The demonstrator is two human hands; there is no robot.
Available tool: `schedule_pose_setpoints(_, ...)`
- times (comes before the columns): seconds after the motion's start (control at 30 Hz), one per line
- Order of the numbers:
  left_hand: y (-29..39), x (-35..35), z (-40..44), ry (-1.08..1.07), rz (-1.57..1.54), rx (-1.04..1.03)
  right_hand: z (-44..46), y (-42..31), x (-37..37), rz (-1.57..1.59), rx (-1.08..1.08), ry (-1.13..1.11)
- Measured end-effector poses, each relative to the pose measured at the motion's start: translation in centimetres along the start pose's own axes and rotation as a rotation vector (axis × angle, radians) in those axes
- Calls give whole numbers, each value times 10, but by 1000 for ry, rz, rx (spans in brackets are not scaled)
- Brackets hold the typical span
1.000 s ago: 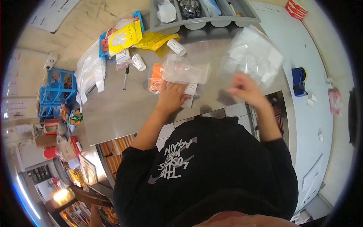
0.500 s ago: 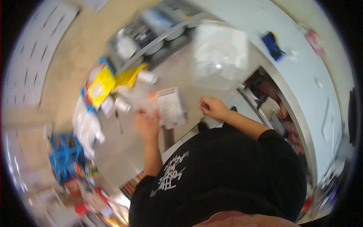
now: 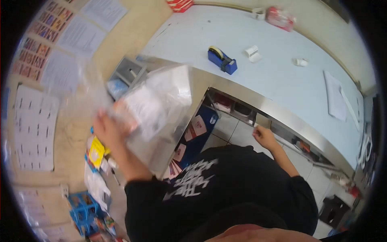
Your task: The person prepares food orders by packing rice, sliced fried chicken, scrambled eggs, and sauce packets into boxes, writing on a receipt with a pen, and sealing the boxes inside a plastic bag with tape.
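Observation:
At the left, my left hand [image 3: 108, 128] is closed on a clear plastic bag that holds a white-and-orange printed packet [image 3: 145, 111]. Motion blurs both the fingers and the bag. Just beyond, a stack of clear plastic bags [image 3: 179, 82] lies on the metal counter. My right hand [image 3: 264, 137] hangs over the floor near the counter's edge, its fingers curled. Whether anything is inside them cannot be made out.
On the pale blue counter [image 3: 185, 34] stand a blue tape dispenser [image 3: 222, 59], a paper roll [image 3: 253, 53] and a pink package [image 3: 281, 19]. A grey compartment tray [image 3: 128, 72] sits by the wall. A blue basket [image 3: 84, 207] is at lower left, near yellow packaging [image 3: 96, 152].
The view has swung right, bringing more of the blue counter into sight. My left hand has lifted the bagged packet, now seen in front of the bag stack. My right hand stays curled.

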State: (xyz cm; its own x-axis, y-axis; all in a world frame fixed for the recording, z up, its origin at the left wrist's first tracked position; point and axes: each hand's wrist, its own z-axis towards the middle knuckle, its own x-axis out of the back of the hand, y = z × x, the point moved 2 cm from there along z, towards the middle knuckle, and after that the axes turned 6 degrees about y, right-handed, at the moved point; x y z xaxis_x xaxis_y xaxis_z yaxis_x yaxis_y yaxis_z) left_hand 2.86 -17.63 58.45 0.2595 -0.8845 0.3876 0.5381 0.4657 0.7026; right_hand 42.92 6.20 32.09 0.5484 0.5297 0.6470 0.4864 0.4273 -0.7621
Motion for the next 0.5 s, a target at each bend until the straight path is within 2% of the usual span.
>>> schedule_pose_setpoints(0.03,19,-30,-3,13,-326,100,-4,12,13,-28,-30,9)
schedule_pose_setpoints(0.1,60,-86,-13,-115,-701,166,-21,37,35,-30,-62,95)
schedule_pose_setpoints(0.17,94,-144,-30,-263,-803,148,-45,55,60,-42,-144,233)
schedule_pose_setpoints(0.23,123,-204,-52,-438,-894,152,-81,67,80,25,-369,345)
schedule_pose_setpoints(0.3,165,-278,-90,-637,-897,184,-114,101,96,32,-465,415)
schedule_pose_setpoints(0.33,188,-310,-109,-684,-919,169,-127,123,100,35,-515,448)
schedule_pose_setpoints(0.4,237,-371,-148,-789,-729,53,-171,187,89,61,-699,570)
schedule_pose_setpoints(0.43,250,-412,-164,-824,-791,39,-202,220,76,63,-819,634)
schedule_pose_setpoints(0.47,179,-392,-97,-875,-860,47,-237,154,5,-50,-960,694)
schedule_pose_setpoints(0.5,178,-408,-97,-880,-804,-17,-279,150,-18,-126,-1092,783)
